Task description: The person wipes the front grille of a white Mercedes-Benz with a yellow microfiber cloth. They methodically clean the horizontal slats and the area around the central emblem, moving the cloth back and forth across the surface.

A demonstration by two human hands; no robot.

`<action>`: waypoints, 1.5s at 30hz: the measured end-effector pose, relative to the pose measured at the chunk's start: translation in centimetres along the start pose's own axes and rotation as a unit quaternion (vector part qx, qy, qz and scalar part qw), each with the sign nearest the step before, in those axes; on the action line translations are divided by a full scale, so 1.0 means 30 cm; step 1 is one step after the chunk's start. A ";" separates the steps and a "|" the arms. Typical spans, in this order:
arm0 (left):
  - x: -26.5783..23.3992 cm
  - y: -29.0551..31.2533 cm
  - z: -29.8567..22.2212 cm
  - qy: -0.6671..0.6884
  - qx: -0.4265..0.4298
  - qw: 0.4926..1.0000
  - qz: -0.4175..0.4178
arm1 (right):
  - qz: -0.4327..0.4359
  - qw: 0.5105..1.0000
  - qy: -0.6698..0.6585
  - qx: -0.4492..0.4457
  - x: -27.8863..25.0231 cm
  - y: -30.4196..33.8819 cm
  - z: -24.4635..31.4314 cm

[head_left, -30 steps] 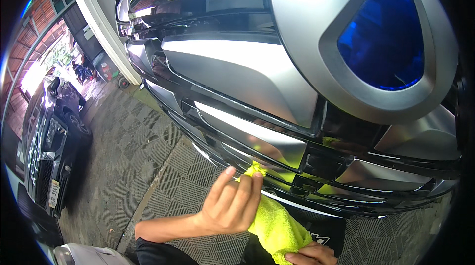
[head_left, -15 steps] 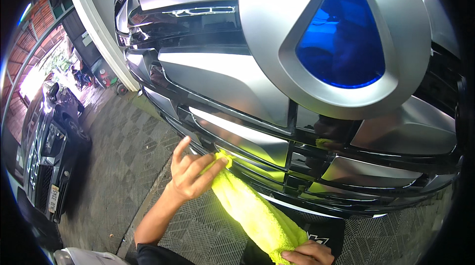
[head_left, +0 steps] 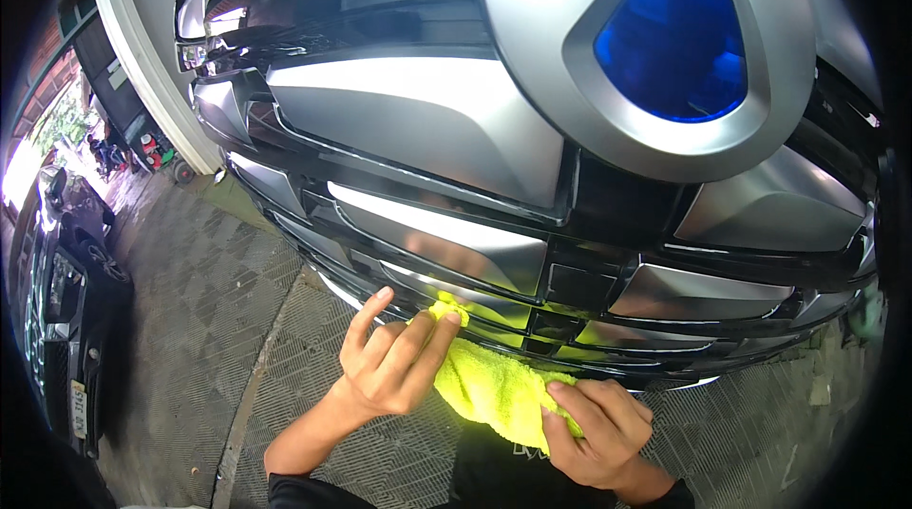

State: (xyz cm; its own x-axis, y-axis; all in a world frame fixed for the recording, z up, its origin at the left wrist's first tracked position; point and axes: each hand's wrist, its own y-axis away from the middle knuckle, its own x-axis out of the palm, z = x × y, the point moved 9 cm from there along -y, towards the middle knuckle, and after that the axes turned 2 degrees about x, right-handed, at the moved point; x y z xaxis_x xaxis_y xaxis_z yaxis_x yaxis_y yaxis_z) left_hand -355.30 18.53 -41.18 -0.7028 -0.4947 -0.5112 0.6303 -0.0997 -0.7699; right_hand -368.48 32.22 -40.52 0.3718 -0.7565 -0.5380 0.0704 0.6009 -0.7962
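Observation:
A bright yellow-green microfibre cloth (head_left: 499, 395) hangs between my two hands, below the front of a car. My left hand (head_left: 394, 357) pinches a bunched corner of it against the lower slats of the silver and black grille (head_left: 442, 238); its index finger sticks up, apart from the others. At the cloth's other end, my right hand (head_left: 598, 424) grips the edge between thumb and fingers, a little below the bumper. Above both hands is the large silver round emblem (head_left: 655, 153) with a glossy blue centre (head_left: 670, 44).
On the left a dark parked car (head_left: 71, 319) stands on the grey patterned tile floor (head_left: 190, 300). A pale post (head_left: 142, 63) rises beside the grille. Red equipment (head_left: 150, 150) sits further back, near a bright opening.
My right hand has risen toward the grille, and the cloth now sags shorter between my hands. The left hand's pinch has shifted slightly right along the lower slats. The view has shifted too.

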 end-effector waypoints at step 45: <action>-0.237 0.251 0.022 0.336 -0.126 0.932 -0.050 | 0.139 0.901 0.344 -0.225 0.202 -0.115 0.118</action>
State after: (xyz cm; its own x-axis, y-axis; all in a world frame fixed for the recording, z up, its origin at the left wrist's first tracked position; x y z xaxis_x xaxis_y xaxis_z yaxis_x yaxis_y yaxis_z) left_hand -345.32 20.74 -43.09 -0.8554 0.1679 -0.4900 0.5121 0.1319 -0.8487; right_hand -363.19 26.47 -40.07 -0.3551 -0.6674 -0.6546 -0.3764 0.7430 -0.5534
